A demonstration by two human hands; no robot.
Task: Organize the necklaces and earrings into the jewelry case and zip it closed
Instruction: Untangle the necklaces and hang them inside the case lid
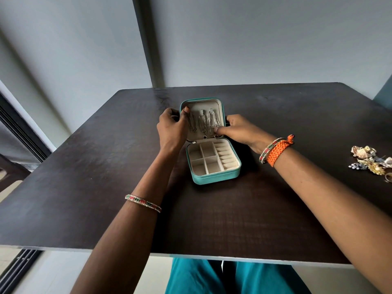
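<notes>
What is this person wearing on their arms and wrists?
Both forearms are bare, with no sleeves in view. The left arm carries one thin bangle patterned in red, green and white. The right wrist has a similar patterned bangle beside a wide orange braided band knotted at one side.

Between my hands I see the jewelry case (pixel 214 177) — a matt teal shell that looks like faux leather, lined in soft beige velvety cloth. Shiny silver metal necklaces (pixel 203 124) hang in its lid. Under my forearms the table (pixel 84 166) is dark wood grain, faintly scuffed. Right of my right hand (pixel 239 129) lie glinting gold-toned earrings (pixel 370 161).
</notes>
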